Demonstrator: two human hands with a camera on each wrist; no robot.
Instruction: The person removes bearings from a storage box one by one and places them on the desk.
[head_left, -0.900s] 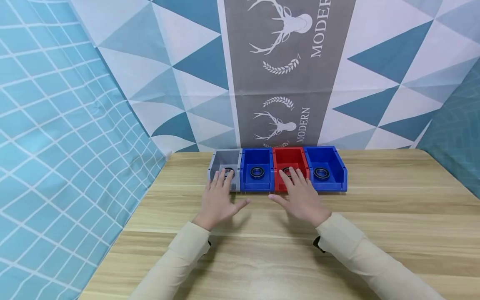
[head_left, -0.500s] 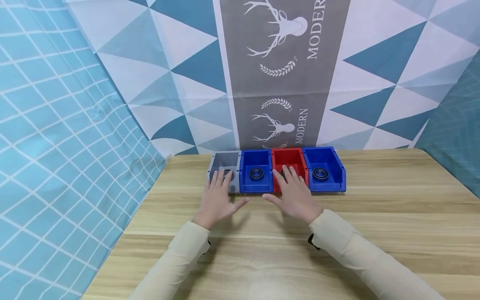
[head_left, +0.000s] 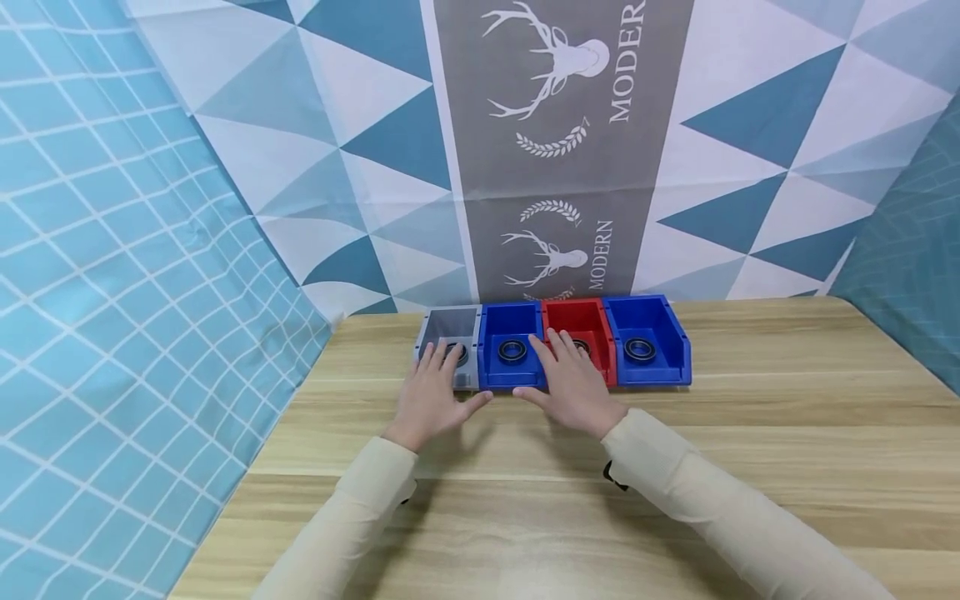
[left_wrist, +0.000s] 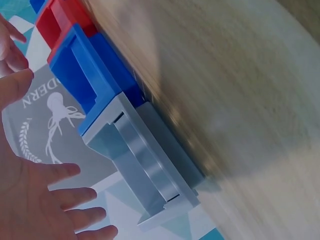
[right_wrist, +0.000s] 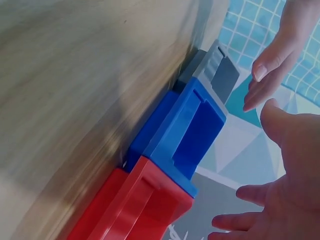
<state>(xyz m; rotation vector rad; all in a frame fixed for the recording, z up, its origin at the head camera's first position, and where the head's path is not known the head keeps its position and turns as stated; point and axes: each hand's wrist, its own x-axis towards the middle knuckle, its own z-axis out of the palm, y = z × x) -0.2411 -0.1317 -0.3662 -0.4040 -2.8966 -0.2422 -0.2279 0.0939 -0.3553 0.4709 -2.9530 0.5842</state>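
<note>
A black ring (head_left: 464,355) lies flat in the gray bin (head_left: 453,320) at the left end of the row on the wooden table (head_left: 517,533), partly hidden by the left hand (head_left: 432,402). It is just ahead of that hand's fingertips, the nearer of the two hands. The left hand reaches forward, fingers straight and spread, thumb out to the right, with nothing in its grasp.

Next, the second ring (head_left: 512,360) rests in the left blue bin (head_left: 512,317), between the hands and nearer the right one. Being round, it shows no long axis.

The right hand (head_left: 576,392) slants forward and leftward, spread and holding nothing, its fingers over the border between that bin and the red bin (head_left: 573,312). The third ring (head_left: 582,344) there is partly covered by them. The left wrist view shows a gap between left fingertips and gray bin.

Farthest right, the fourth ring (head_left: 640,361) sits in the right blue bin (head_left: 637,313), beyond the right hand.
</note>
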